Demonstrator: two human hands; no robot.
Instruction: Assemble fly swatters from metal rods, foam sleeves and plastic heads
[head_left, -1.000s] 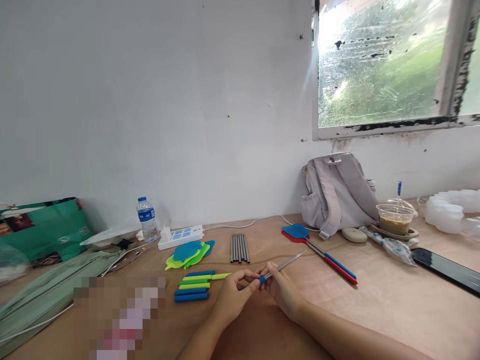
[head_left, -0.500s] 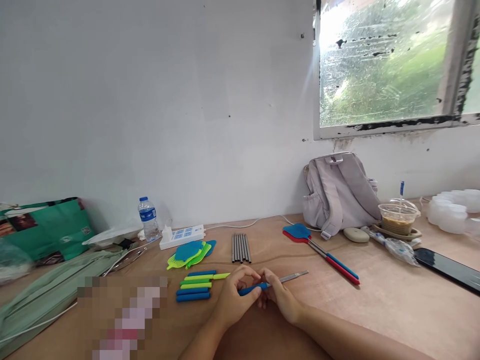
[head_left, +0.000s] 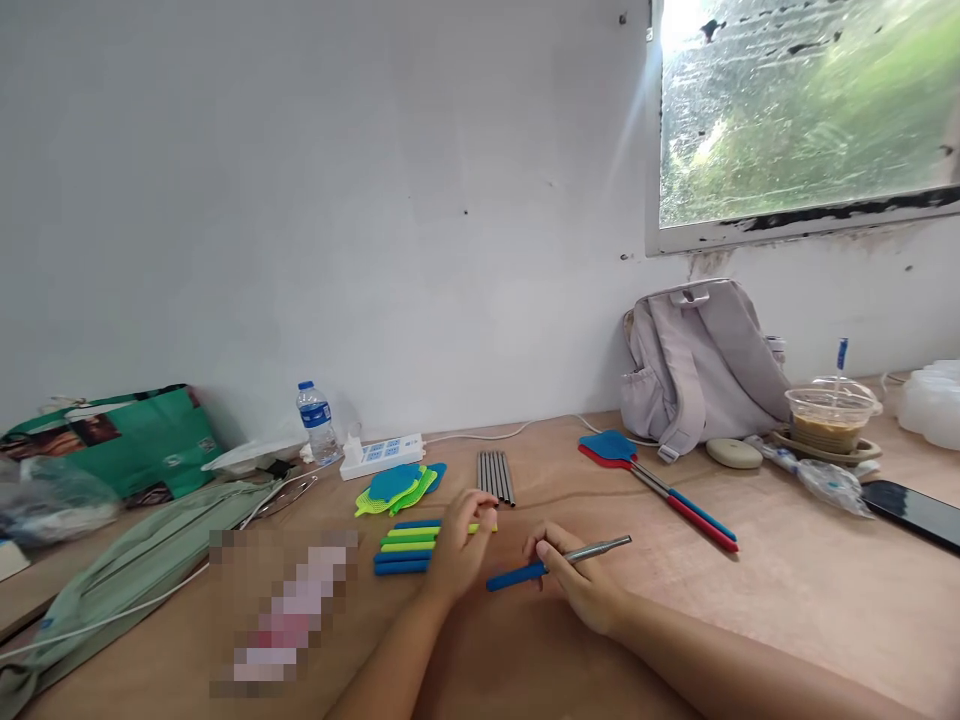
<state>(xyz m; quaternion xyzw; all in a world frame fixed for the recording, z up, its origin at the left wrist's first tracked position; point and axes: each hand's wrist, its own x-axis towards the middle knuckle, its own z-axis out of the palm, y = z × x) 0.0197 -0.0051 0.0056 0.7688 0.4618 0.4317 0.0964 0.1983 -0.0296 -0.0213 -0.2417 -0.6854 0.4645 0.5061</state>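
My right hand (head_left: 574, 578) is closed around a telescopic metal rod with a blue handle (head_left: 517, 577), its silver end pointing right. My left hand (head_left: 460, 548) is off the rod, fingers stretched forward and slightly curved, with nothing visible in it. It partly covers a row of blue, green and yellow handle sleeves (head_left: 405, 548). Just beyond its fingertips lie several silver metal tubes (head_left: 495, 478), side by side. Blue and yellow-green fly swatter heads (head_left: 397, 485) are piled farther left. Two assembled fly swatters (head_left: 664, 492), one blue and one red, lie to the right.
Along the wall stand a water bottle (head_left: 319, 425), a white power strip (head_left: 382, 456) and a grey backpack (head_left: 697, 365). A drink cup (head_left: 829, 418) and black phone (head_left: 915, 515) are at right. A green bag (head_left: 135, 440) and pale green cloth item (head_left: 142, 560) lie left.
My left hand has let go of the blue handle and moved forward and left toward the tubes. The rod stays in my right hand. The view has shifted slightly.
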